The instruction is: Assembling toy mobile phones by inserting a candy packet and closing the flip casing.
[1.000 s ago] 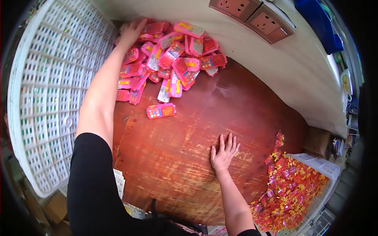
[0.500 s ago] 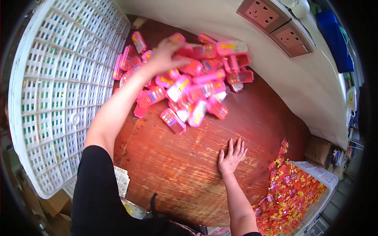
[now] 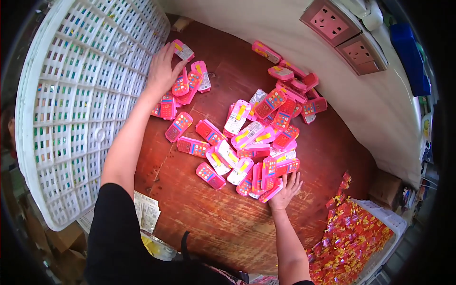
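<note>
Many pink toy phones lie in a loose heap on the red-brown wooden table; some show coloured buttons, others white labelled backs with a yellow part. At the far left, my left hand is open beside the crate wall, fingers stretched and thumb apart. Its fingertips reach the edge of a toy phone, and a small cluster of toy phones lies to its right. My right hand rests open at the heap's near right edge, against a toy phone, partly hidden behind the toys.
A tall white perforated plastic crate stands along the left. At the lower right, a white basket holds many small red and yellow wrapped packets. Wall sockets sit at the upper right. Printed sheets lie near my left sleeve.
The toy phones have spread out, many sliding nearer and to the right. My left hand has moved left towards the crate. The heap now touches my right hand, which has barely moved.
</note>
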Demonstrator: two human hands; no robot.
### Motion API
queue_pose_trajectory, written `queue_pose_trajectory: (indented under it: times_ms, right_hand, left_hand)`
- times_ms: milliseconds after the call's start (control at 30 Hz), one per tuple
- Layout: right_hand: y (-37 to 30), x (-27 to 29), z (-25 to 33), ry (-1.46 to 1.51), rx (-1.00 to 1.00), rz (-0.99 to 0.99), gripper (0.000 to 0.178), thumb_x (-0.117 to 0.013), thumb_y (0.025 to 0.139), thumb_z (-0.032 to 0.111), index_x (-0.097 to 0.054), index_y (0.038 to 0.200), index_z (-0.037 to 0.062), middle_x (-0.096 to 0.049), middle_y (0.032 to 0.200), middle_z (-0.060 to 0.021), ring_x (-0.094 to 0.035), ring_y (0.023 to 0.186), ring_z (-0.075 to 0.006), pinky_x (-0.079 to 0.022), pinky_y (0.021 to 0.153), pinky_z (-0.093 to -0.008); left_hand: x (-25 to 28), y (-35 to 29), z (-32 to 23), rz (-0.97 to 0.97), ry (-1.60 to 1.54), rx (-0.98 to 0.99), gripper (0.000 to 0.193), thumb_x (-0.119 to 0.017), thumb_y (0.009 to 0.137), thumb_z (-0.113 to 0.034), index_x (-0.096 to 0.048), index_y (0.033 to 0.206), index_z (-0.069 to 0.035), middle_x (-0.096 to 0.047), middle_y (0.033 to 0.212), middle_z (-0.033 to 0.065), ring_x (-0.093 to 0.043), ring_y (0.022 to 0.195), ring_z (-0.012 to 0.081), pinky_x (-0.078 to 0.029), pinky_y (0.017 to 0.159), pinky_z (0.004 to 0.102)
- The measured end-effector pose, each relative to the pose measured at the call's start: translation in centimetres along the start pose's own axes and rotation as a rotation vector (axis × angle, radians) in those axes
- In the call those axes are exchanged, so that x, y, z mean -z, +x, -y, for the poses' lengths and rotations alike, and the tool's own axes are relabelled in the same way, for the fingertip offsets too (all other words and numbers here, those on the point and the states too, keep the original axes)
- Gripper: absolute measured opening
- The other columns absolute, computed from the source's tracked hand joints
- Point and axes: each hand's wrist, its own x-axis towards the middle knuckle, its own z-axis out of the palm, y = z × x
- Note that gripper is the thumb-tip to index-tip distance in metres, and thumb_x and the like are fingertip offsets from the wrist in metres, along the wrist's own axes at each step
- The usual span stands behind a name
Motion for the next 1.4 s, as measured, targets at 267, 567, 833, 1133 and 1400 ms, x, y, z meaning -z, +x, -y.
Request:
queue_pose_trajectory:
  times_ms: [267, 567, 833, 1133, 1400]
  right_hand:
    - [-0.3, 0.3, -0.4, -0.007, -0.018, -0.003, 0.051, -0.059, 0.084, 0.036, -0.051, 0.129, 0.0136, -0.031, 0.151, -0.0147, -0.025, 0.140, -0.0372, -0.013, 0.115, -0.0586]
    - [-1.1, -1.1, -1.3, 0.189, -0.206, -0.069, 0.060, -0.061, 0.087, 0.025, -0.035, 0.140, 0.0115, -0.031, 0.149, -0.0161, -0.027, 0.139, -0.0364, -0.016, 0.115, -0.0584]
    - [-0.5, -0.8, -0.1, 0.112, -0.197, -0.109, 0.064, -0.060, 0.087, 0.030, -0.033, 0.142, 0.0105, -0.033, 0.146, -0.0169, -0.028, 0.139, -0.0327, -0.014, 0.115, -0.0603]
    - [-0.4, -0.7, -0.1, 0.286, -0.261, -0.167, 0.065, -0.062, 0.086, 0.024, -0.033, 0.141, 0.0050, -0.035, 0.144, -0.0166, -0.031, 0.137, -0.0337, -0.016, 0.116, -0.0573]
    - [-1.2, -1.6, -0.8, 0.358, -0.235, -0.302, 0.061, -0.053, 0.094, 0.013, -0.025, 0.147, 0.0049, -0.030, 0.148, -0.0196, -0.031, 0.136, -0.0409, -0.023, 0.114, -0.0531]
  left_hand:
    - [-2.2, -3.2, -4.4, 0.445, -0.170, -0.206, 0.046, -0.058, 0.090, -0.038, -0.060, 0.127, -0.011, -0.046, 0.140, 0.0142, -0.039, 0.131, 0.0388, -0.031, 0.110, 0.0492]
    - [-1.4, -3.8, -14.4, 0.559, -0.514, -0.338, 0.060, -0.058, 0.090, -0.045, -0.048, 0.136, -0.007, -0.044, 0.143, 0.0143, -0.039, 0.133, 0.0376, -0.029, 0.112, 0.0502]
    - [-11.6, 7.6, -17.0, 0.123, -0.129, -0.363, 0.042, -0.065, 0.086, -0.025, -0.059, 0.121, -0.003, -0.055, 0.124, 0.0168, -0.051, 0.113, 0.0360, -0.042, 0.096, 0.0439]
    - [-15.2, 8.3, -21.6, 0.204, -0.444, -0.223, 0.036, -0.059, 0.091, -0.044, -0.068, 0.111, -0.016, -0.057, 0.120, 0.0135, -0.055, 0.108, 0.0370, -0.045, 0.093, 0.0441]
    - [-14.1, 4.4, -27.7, 0.862, -0.439, -0.247, 0.060, -0.041, 0.087, -0.070, -0.059, 0.130, -0.033, -0.043, 0.144, 0.0014, -0.030, 0.136, 0.0339, -0.023, 0.102, 0.0655]
